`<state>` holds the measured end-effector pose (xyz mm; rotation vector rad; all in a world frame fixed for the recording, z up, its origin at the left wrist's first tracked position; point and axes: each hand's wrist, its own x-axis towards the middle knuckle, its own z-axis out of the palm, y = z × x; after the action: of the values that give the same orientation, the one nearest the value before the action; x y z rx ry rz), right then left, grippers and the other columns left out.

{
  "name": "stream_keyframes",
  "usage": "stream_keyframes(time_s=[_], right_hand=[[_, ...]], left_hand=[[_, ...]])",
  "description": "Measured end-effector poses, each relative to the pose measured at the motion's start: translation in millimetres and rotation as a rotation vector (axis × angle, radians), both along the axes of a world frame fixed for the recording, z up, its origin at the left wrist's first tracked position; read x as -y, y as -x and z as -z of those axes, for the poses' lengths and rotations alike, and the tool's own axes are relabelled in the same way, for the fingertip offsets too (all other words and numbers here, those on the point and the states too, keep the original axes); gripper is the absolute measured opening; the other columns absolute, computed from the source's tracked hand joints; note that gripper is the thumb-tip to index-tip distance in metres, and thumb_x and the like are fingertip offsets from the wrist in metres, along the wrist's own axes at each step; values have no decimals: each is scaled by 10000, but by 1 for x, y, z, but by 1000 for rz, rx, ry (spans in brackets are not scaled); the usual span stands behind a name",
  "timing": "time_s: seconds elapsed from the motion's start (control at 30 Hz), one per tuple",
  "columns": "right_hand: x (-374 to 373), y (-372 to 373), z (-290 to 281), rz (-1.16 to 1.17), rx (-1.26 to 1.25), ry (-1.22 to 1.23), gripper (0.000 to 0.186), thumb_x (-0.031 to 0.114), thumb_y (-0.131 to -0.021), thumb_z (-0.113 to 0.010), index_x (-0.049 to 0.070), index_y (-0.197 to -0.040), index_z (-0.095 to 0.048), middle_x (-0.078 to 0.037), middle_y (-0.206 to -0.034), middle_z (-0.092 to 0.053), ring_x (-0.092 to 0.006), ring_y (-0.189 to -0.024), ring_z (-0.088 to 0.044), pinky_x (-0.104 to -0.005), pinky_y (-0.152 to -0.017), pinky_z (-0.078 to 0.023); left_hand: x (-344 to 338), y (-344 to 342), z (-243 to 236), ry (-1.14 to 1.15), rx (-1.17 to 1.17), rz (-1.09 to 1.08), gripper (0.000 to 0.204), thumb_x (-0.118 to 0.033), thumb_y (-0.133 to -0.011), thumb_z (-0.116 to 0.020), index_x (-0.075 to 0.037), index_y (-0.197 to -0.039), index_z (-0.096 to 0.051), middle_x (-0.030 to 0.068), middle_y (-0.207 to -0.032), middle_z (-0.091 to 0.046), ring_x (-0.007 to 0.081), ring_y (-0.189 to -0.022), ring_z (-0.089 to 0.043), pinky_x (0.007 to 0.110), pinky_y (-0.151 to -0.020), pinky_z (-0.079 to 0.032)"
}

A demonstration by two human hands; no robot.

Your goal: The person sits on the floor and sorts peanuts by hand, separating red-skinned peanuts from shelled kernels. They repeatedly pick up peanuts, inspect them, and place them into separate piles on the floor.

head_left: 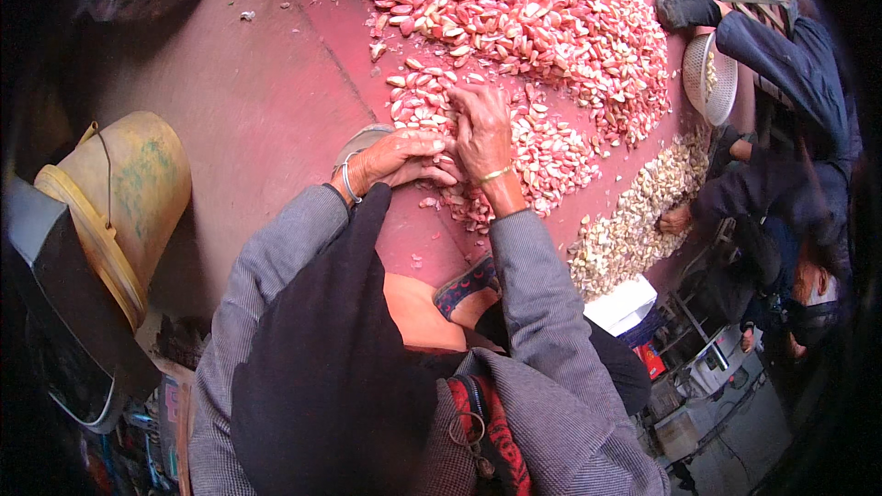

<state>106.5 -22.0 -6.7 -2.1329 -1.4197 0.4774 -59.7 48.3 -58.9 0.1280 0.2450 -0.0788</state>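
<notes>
Both my hands are together low over the near edge of a heap of pinkish garlic cloves (542,18). My left hand (401,158), a bangle at its wrist, is closed, fingertips pressed together towards the right. My right hand (484,133), with a yellowish band at the wrist, meets it with bent fingers drawn into a pinch. Whatever lies between the fingertips is too small and hidden to make out. Loose cloves (427,101) are spread just beyond and under the hands. Behind my left wrist, a pale rounded rim (358,140) shows, mostly covered.
A paler garlic heap (634,220) lies to the right, with another person's hand (677,219) on it. Near that person is a white colander (721,92) holding some cloves. A yellow bucket (138,184) leans at left. A white box (622,305) sits right of my knees.
</notes>
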Motion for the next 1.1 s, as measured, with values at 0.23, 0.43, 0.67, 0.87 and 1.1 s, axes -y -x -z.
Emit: stream_keyframes(time_s=[0.23, 0.43, 0.67, 0.87, 1.1], right_hand=[[2, -20, -7, 120, -49, -22, 268, -98, -846, -520, 35, -982, -708, -131, -906, -684, -292, -826, -666, -388, -764, -533], [-50, -35, 6, -12, 109, -201, 433, -69, -801, -573, 55, -1207, -658, -131, -1145, -645, -330, -1080, -587, -449, -969, -460], [-25, -26, 1, 24, -10, -105, 215, -88, -780, -566, 60, -861, -699, -90, -896, -656, -299, -902, -620, -398, -817, -482], [-19, -33, -7, 233, -115, 18, 315, -131, -785, -472, 40, -932, -692, -127, -907, -676, -276, -902, -672, -368, -823, -535], [-73, -16, 9, -79, 83, -179, 506, -69, -785, -556, 51, -1272, -627, -158, -1247, -611, -356, -1179, -554, -451, -1048, -423]], left_hand=[[0, -2, -3, -20, -23, 40, 401, -204, -1034, -538, 108, -1285, -545, 218, -1191, -644, 296, -1087, -667, 420, -976, -558], [-1, -3, -3, -25, -40, 36, 396, -196, -1033, -536, 111, -1283, -545, 236, -1204, -635, 318, -1103, -663, 421, -977, -555], [1, -2, 2, -27, -10, 35, 426, -211, -1036, -526, 116, -1309, -524, 244, -1222, -631, 336, -1114, -662, 428, -976, -554], [1, -3, 2, -23, 8, 35, 414, -211, -1035, -533, 111, -1296, -532, 240, -1218, -632, 350, -1131, -658, 435, -977, -556], [1, -2, 2, -22, -59, 28, 374, -183, -1039, -524, 97, -1287, -543, 258, -1196, -643, 391, -1124, -656, 476, -1002, -537]])
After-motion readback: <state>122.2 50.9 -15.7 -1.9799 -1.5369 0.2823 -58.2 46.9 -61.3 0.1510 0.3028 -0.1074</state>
